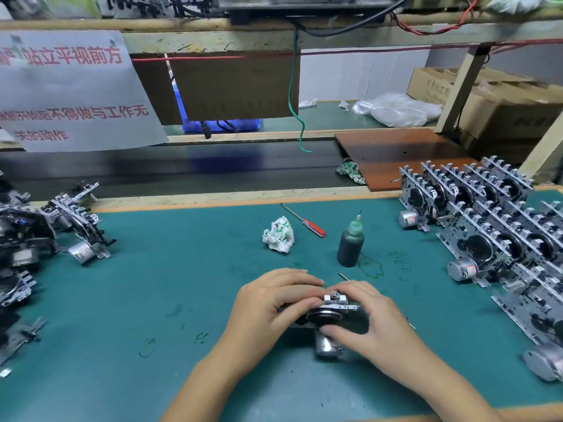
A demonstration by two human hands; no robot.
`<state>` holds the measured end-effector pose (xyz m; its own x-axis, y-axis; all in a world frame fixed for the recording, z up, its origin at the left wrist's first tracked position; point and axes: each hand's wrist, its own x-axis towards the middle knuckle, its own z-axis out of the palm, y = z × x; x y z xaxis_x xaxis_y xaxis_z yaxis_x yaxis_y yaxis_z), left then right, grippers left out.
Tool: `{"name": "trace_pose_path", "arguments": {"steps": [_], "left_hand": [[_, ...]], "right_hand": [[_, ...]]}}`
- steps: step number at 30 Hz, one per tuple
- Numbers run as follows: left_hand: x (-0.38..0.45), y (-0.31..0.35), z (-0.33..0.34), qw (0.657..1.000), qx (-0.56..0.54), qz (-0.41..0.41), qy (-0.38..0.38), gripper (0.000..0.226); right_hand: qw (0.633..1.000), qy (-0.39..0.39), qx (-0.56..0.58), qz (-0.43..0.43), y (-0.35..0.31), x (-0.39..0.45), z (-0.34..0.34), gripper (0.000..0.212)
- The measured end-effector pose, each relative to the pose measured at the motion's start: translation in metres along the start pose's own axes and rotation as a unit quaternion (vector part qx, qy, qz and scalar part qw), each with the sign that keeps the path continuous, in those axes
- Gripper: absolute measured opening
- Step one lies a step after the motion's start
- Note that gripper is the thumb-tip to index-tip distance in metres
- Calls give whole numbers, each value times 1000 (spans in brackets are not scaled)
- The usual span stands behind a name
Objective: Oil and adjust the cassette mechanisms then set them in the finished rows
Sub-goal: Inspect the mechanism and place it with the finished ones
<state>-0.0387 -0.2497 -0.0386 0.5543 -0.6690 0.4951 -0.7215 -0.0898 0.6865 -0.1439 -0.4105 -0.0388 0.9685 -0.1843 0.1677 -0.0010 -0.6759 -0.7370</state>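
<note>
Both my hands grasp one cassette mechanism above the desk: left hand fingers and right hand fingers curl around it.

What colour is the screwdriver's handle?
Red, with a clear section: the screwdriver lies on the green mat, clearest in the head view.

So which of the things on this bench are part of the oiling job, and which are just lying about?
In the job:
- cassette mechanism, gripped by left hand and right hand
- oil bottle
- red-handled screwdriver
- finished rows
- unfinished pile

Lying about:
- crumpled rag
- green cloth
- brown board
- cardboard boxes
- plastic bag
</note>
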Motion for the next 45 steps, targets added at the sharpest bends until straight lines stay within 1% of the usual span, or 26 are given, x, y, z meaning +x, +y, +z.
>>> {"name": "trace_pose_path", "arguments": {"steps": [1,3,4,6,8,10,14,16,18,20,21,23,25,27,29,31,34,38,41,45], "left_hand": [[-1,0,0,1000,-3,-1,3,23],[-2,2,-1,1000,-1,-2,3,22],[-1,3,-1,1000,4,-2,2,23],[1,5,-2,1000,14,-2,-2,26],[2,5,-2,1000,21,-3,-8,28],[3,4,-2,1000,20,-4,-14,28],[4,5,-2,1000,11,-9,-18,25],[5,6,-4,999,-4,-22,-33,24],[6,7,-8,997,-31,-41,-63,20],[5,8,-14,995,-49,-53,-75,19],[5,8,-18,996,-39,-50,-66,19],[3,7,-27,999,16,-34,-38,17],[2,7,-35,996,84,-20,-15,24],[0,8,-41,992,127,-7,-8,29],[-1,10,-43,990,142,5,-12,27],[0,11,-43,987,157,21,-16,20],[8,15,-41,985,165,46,-25,14],[34,31,-27,981,152,103,-66,20],[66,47,2,971,134,156,-121,17],[101,67,54,959,84,181,-202,17]], "right_hand": [[998,12,-65,-6,1,-2,-2,33],[981,68,-178,-25,2,-7,-3,41],[970,94,-219,-45,3,-9,-1,42],[949,118,-278,-88,6,-13,5,44],[942,126,-292,-107,11,-15,8,43],[943,129,-284,-114,14,-16,7,39],[940,123,-295,-117,10,-16,2,42],[946,142,-270,-111,4,-11,-5,44],[947,160,-248,-128,-6,-3,-14,41],[931,136,-287,-180,-16,8,-19,38],[919,110,-318,-207,-19,13,-20,38],[897,62,-364,-242,-23,21,-23,39],[885,38,-386,-259,-26,27,-27,38],[878,28,-392,-273,-27,30,-28,35],[870,20,-401,-287,-27,33,-28,35],[862,14,-414,-293,-27,35,-28,36],[862,22,-418,-288,-27,29,-34,36],[886,54,-378,-264,-18,8,-57,34],[900,97,-372,-208,-6,-17,-83,36],[900,159,-392,-105,11,-52,-113,36]]}}
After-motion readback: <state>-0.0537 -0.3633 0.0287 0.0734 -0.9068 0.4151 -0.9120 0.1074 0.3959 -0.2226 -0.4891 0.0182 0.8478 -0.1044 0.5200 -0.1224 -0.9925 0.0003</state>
